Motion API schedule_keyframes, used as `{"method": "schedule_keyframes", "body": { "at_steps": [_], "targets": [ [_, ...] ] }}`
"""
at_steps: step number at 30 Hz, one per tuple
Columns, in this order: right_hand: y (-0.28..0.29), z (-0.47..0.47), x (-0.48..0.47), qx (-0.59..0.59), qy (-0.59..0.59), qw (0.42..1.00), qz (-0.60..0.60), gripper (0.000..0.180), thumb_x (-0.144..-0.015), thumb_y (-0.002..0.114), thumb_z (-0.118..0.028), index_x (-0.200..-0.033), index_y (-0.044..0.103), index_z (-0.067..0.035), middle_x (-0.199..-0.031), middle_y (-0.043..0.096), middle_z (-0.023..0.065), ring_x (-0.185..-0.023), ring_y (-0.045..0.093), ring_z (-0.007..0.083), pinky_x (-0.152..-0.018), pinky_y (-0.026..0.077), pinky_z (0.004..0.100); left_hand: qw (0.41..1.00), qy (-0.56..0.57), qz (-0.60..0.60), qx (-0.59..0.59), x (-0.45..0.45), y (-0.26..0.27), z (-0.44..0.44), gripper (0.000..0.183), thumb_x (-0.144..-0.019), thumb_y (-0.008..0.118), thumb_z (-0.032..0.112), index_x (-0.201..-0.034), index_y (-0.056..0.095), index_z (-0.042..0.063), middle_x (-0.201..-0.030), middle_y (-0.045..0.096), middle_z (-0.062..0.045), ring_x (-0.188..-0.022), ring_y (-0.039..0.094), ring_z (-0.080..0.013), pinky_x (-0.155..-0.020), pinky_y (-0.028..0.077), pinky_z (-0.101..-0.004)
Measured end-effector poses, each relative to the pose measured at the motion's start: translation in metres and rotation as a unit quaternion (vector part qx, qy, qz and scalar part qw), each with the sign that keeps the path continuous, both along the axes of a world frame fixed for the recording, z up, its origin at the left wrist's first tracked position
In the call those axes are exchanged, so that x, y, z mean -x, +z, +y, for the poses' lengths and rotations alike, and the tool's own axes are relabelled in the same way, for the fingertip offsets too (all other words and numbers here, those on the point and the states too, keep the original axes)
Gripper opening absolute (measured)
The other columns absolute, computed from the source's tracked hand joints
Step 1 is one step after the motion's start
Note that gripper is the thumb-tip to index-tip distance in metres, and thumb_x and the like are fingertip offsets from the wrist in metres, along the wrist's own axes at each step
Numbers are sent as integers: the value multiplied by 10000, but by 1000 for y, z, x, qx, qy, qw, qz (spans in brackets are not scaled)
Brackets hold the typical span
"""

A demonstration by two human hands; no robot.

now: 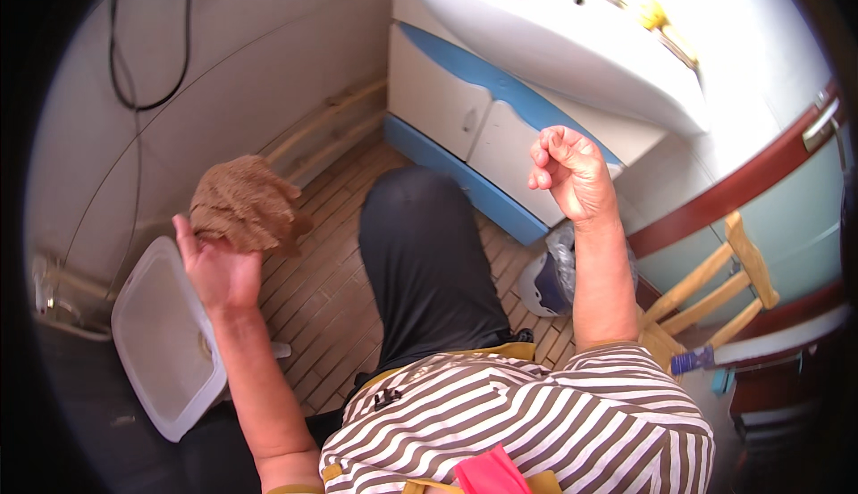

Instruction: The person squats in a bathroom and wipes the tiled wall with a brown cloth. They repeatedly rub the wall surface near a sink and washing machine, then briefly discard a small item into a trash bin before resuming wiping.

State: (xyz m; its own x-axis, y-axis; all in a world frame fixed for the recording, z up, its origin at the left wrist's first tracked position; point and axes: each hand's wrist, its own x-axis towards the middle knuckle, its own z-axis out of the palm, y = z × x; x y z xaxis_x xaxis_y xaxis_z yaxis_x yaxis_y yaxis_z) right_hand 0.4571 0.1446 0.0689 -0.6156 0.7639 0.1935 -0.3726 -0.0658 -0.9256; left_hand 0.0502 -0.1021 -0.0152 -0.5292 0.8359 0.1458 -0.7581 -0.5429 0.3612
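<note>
On the left, my left hand [224, 273] is turned palm up, with a crumpled brown cloth [244, 202] resting on its fingers; the thumb stands apart and the cloth hides the other fingers. Beneath that forearm is a whitish plastic basin [161, 333], tilted. My right hand [570, 169] is raised in front of the washbasin cabinet [439, 92], its fingers curled and nothing seen in them. Above the cabinet is a white washbasin [570, 45].
A bin with a plastic liner [539, 286] stands by the cabinet's right end. At the right are a wooden chair [747, 259] and a red-framed door [724, 209]. A dark hose [188, 38] hangs on the left wall. Wood-look slatted flooring [315, 293] lies below.
</note>
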Motion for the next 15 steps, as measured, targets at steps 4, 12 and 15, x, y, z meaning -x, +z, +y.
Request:
{"method": "schedule_keyframes", "body": {
  "at_steps": [4, 12, 15],
  "targets": [
    [-12, -5, -75, 7, -100, 995, -31, 216, -1030, 717, -246, -968, 666, -45, -867, 692, 76, -632, 646, 163, -686, 593, 360, 998, 28, -10, 58, -2, 6, 1, 686, -1124, 445, 535, -1561, 463, 7, -1610, 498, -141, -1498, 429, -327, -1272, 275, -527],
    [-80, 0, -212, 79, -277, 946, -146, 172, -1043, 691, -206, -1025, 679, -36, -878, 716, 65, -682, 694, 160, -666, 604, 323, 977, 123, -15, 175, -13, 25, 5, 701, -1118, 498, 499, -1595, 401, -5, -1649, 442, -161, -1521, 401, -336, -1268, 289, -549],
    [-110, 5, -245, 101, -325, 911, -233, 175, -1033, 698, -201, -1035, 689, -26, -893, 726, 65, -706, 709, 162, -681, 605, 322, 975, 126, -5, 183, -10, 24, 5, 702, -1117, 511, 480, -1596, 389, -19, -1646, 438, -178, -1516, 405, -348, -1265, 296, -555]
  ]
}}
